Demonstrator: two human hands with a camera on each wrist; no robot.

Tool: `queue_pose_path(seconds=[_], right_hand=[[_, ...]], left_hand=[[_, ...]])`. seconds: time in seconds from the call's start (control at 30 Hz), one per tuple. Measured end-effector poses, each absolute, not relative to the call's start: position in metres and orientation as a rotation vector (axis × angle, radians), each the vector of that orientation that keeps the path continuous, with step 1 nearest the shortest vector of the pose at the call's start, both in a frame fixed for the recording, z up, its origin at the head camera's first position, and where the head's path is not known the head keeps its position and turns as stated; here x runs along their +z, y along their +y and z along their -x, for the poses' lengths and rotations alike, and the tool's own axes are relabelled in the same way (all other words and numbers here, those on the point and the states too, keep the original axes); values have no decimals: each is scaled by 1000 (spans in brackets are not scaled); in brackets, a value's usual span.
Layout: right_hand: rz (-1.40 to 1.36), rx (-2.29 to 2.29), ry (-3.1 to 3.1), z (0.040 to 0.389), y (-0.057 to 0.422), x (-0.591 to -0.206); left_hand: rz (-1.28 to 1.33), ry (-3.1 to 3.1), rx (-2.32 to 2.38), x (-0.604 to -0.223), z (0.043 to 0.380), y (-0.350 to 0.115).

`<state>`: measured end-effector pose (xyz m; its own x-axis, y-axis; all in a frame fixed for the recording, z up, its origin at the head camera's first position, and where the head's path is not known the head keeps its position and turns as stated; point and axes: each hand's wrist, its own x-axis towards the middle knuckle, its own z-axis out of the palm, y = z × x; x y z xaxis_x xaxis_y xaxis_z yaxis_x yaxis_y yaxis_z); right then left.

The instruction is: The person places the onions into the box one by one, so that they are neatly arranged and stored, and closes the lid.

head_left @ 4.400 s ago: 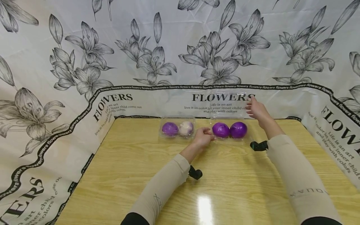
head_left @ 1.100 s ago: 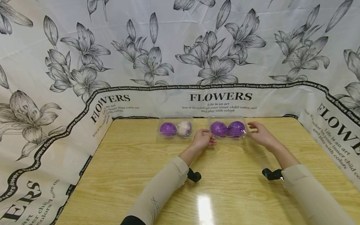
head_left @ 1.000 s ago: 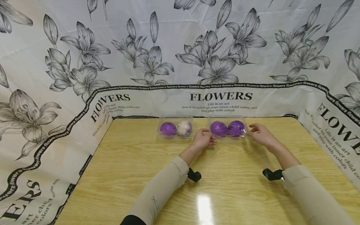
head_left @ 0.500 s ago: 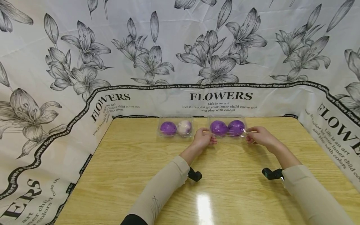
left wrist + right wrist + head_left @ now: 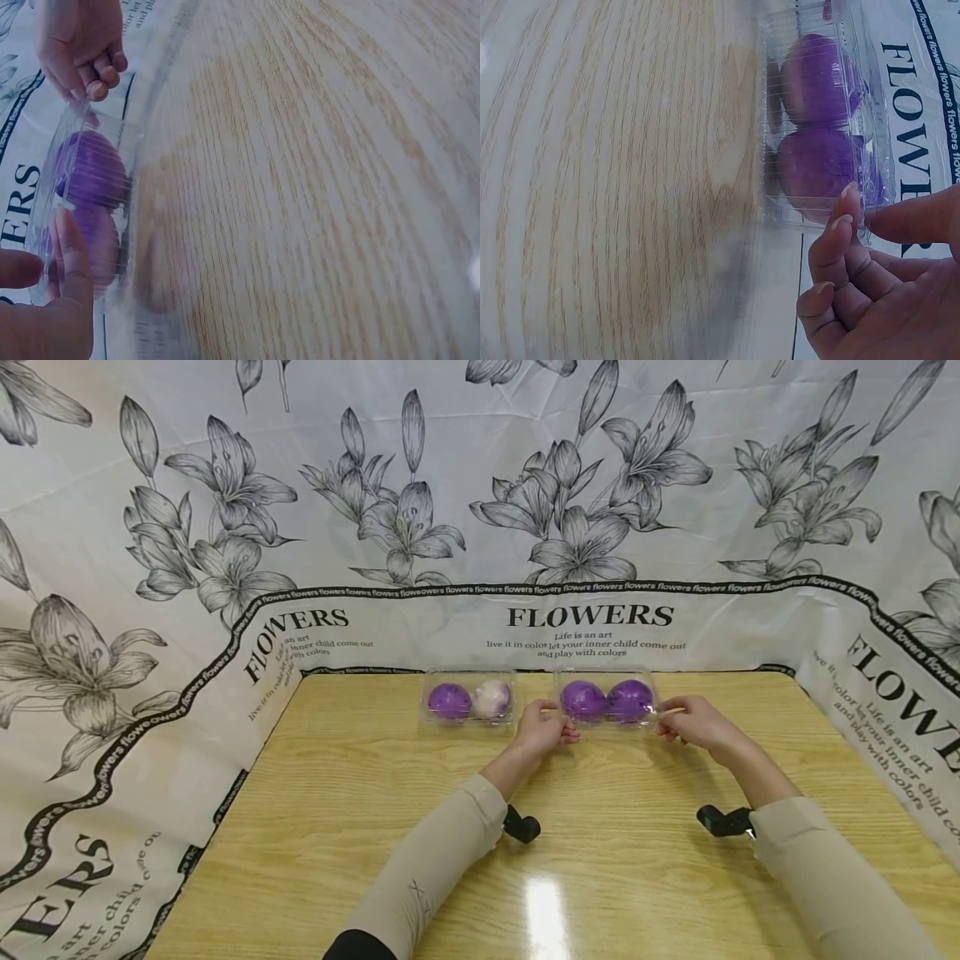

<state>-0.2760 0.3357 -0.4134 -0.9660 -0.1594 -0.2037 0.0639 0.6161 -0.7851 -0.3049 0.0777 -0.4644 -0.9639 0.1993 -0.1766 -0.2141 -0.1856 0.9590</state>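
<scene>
A clear plastic clamshell box [image 5: 607, 722] with its lid down sits at the table's far edge. Inside lie two round, glossy purple things [image 5: 583, 702], whose kind I cannot tell. My left hand [image 5: 542, 729] is at the box's near left corner, where thumb and index finger pinch its edge in the left wrist view. At the opposite end, the thumb and fingertips of my right hand [image 5: 877, 274] pinch the right corner, with the other fingers curled below. Left of my left hand is a second clear box [image 5: 468, 722] with one purple ball and one mostly whitish ball [image 5: 491, 700].
The light wooden table [image 5: 390, 827] reaches back to a white cloth [image 5: 420, 627] printed with flowers and lettering, close behind both boxes. Dark camera mounts [image 5: 723, 821] stick out from both sleeves near the wrists.
The right box's raised lid has come down over the purple things. My right hand has dropped from the lid to the right corner and closed in on the edge; my left hand stays nearby.
</scene>
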Motion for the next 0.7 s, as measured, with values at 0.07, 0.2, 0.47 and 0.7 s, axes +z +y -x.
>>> queue_pose_path(seconds=[0.07, 0.2, 0.47, 0.7], right_hand=[[79, -1270, 2586, 277, 335, -413], [88, -1251, 2583, 277, 334, -412], [106, -1165, 2605, 275, 341, -412], [152, -1072, 2652, 269, 355, -406]], left_hand=[[22, 1802, 2239, -464, 305, 77], [32, 1799, 2239, -463, 306, 77], [-11, 1858, 2137, -465, 303, 71], [-238, 2070, 1823, -455, 290, 42]])
